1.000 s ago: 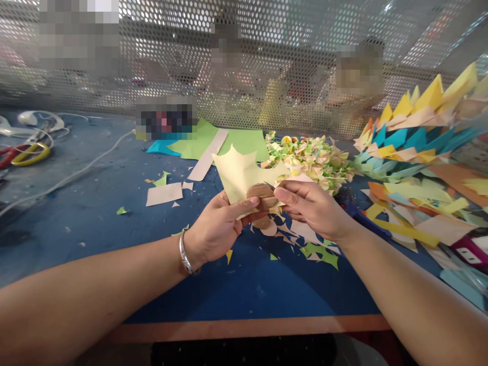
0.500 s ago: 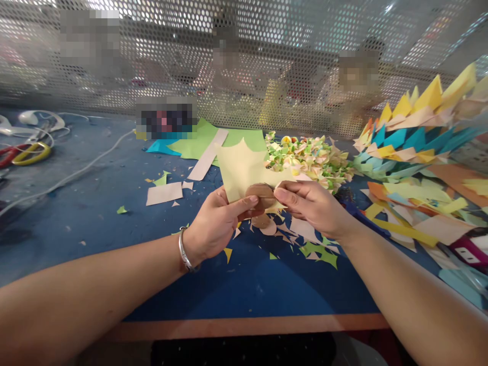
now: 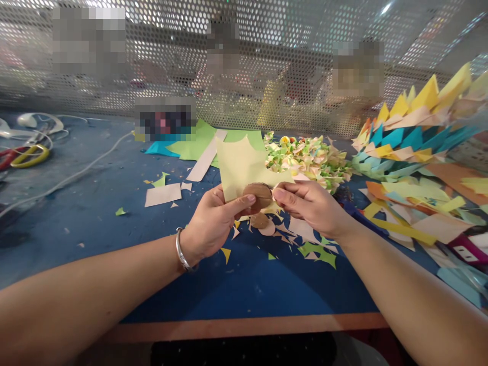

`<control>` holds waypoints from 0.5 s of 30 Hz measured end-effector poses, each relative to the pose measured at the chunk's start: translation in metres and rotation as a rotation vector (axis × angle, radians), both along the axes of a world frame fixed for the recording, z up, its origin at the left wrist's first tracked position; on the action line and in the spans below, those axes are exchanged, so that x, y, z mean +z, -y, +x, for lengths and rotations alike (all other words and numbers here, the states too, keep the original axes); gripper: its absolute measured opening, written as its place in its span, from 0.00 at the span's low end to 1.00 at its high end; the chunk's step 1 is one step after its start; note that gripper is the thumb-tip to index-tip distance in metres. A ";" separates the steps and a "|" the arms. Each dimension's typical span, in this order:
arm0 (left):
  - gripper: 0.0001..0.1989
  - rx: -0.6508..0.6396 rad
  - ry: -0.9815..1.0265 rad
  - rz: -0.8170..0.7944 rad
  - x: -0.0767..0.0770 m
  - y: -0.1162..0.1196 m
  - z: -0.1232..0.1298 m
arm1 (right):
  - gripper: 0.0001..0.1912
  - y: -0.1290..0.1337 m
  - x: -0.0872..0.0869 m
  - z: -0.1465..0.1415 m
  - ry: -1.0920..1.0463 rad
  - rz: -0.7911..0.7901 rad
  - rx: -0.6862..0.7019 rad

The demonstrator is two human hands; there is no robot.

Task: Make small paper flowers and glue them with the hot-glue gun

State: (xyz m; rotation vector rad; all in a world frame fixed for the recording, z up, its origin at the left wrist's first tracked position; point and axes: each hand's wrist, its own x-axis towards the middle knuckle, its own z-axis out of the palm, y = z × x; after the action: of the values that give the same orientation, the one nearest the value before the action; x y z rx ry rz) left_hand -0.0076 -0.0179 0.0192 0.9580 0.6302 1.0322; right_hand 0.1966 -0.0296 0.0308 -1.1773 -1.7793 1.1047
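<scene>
Mid-frame, I have the pale yellow paper [image 3: 242, 162] with the brown disc [image 3: 259, 195] lying against it. My left hand [image 3: 211, 218] clamps both, thumb on the disc; if that thumb eased, the disc could slip. My right hand [image 3: 310, 208] pinches at the disc's right edge, on what I can't tell; pushing hard might crease the sheet. Below, a sleeve-less forearm could scatter the paper scraps [image 3: 318, 252].

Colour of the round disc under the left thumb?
The disc is brown; it shows best in the head view.
</scene>
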 end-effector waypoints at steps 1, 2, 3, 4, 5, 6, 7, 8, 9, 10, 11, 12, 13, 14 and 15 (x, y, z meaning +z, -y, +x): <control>0.13 -0.001 -0.002 0.000 0.000 0.000 0.000 | 0.23 0.000 0.000 0.000 -0.002 0.001 0.000; 0.13 -0.002 -0.002 0.001 -0.001 0.000 0.000 | 0.23 0.000 0.000 0.000 -0.003 0.003 0.000; 0.13 -0.004 -0.002 0.002 -0.001 -0.001 0.000 | 0.23 0.000 0.000 0.000 -0.001 0.004 0.001; 0.14 -0.007 0.000 0.003 -0.001 -0.001 0.000 | 0.23 0.000 0.001 -0.001 0.001 0.005 0.001; 0.14 -0.008 0.001 0.004 -0.001 -0.001 0.000 | 0.23 0.000 0.001 -0.001 0.005 0.007 0.000; 0.14 -0.009 0.000 0.005 -0.001 0.000 0.000 | 0.23 0.000 0.001 -0.001 0.008 0.011 0.001; 0.13 -0.009 -0.003 0.007 0.000 0.000 0.000 | 0.23 0.000 0.001 -0.001 0.010 0.015 0.002; 0.13 -0.007 -0.010 0.009 0.000 0.000 0.000 | 0.23 0.000 0.000 -0.001 0.011 0.018 0.004; 0.13 0.000 -0.017 0.012 0.000 0.001 0.000 | 0.23 0.000 0.000 -0.001 0.010 0.020 0.005; 0.12 0.009 -0.022 0.014 0.001 0.001 0.000 | 0.23 0.000 0.000 -0.001 0.009 0.020 0.005; 0.11 0.017 -0.026 0.015 0.001 0.001 0.000 | 0.23 0.000 0.000 -0.001 0.008 0.018 0.004; 0.11 0.023 -0.025 0.015 0.001 0.001 0.000 | 0.23 0.000 0.000 -0.001 0.007 0.015 0.003; 0.11 0.025 -0.022 0.014 0.001 0.001 0.000 | 0.23 0.000 0.000 -0.001 0.007 0.011 0.001; 0.11 0.023 -0.018 0.014 0.001 0.001 0.000 | 0.23 0.000 0.001 -0.001 0.007 0.009 0.002; 0.12 0.022 -0.014 0.018 0.001 0.000 0.000 | 0.23 0.000 0.001 -0.002 0.008 0.008 0.003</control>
State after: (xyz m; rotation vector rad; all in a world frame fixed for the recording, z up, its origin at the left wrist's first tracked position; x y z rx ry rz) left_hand -0.0077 -0.0184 0.0204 0.9761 0.6448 1.0529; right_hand 0.1949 -0.0296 0.0319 -1.1763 -1.7909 1.0956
